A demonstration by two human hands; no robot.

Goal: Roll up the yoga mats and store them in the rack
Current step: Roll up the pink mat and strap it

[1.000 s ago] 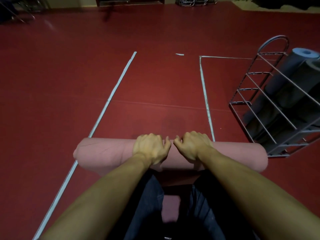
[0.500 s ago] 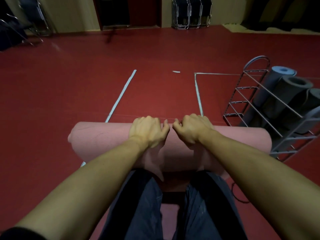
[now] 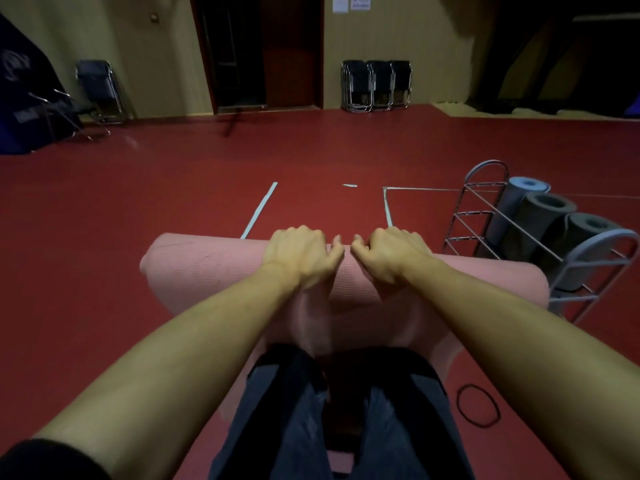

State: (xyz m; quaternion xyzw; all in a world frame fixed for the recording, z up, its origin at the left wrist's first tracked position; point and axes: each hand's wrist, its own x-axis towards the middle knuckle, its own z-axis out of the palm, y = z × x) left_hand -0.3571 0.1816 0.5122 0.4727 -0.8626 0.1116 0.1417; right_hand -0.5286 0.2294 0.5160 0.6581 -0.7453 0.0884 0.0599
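Head view. The pink yoga mat point(image 3: 221, 268), rolled into a thick cylinder, lies crosswise in front of the person's knees, with a loose flap of it trailing back over the dark trousers point(image 3: 346, 410). The left hand point(image 3: 301, 258) sits on top of the roll just left of its middle, fingers curled over the far edge and gripping the mat. The right hand point(image 3: 391, 254) sits just right of the middle in the same manner, fingers curled over and clamped on the mat; the two thumbs nearly meet.

The wire rack point(image 3: 485, 216) stands on the red floor point(image 3: 104, 254) just beyond the mat's right end. Three rolled mats point(image 3: 540, 216), one blue-grey and two dark grey, lie inside the rack. A black elastic band point(image 3: 478, 405) lies on the floor near the mat's right end, on the person's side. Folded chairs point(image 3: 377, 84) lean on the wall well beyond the mat.
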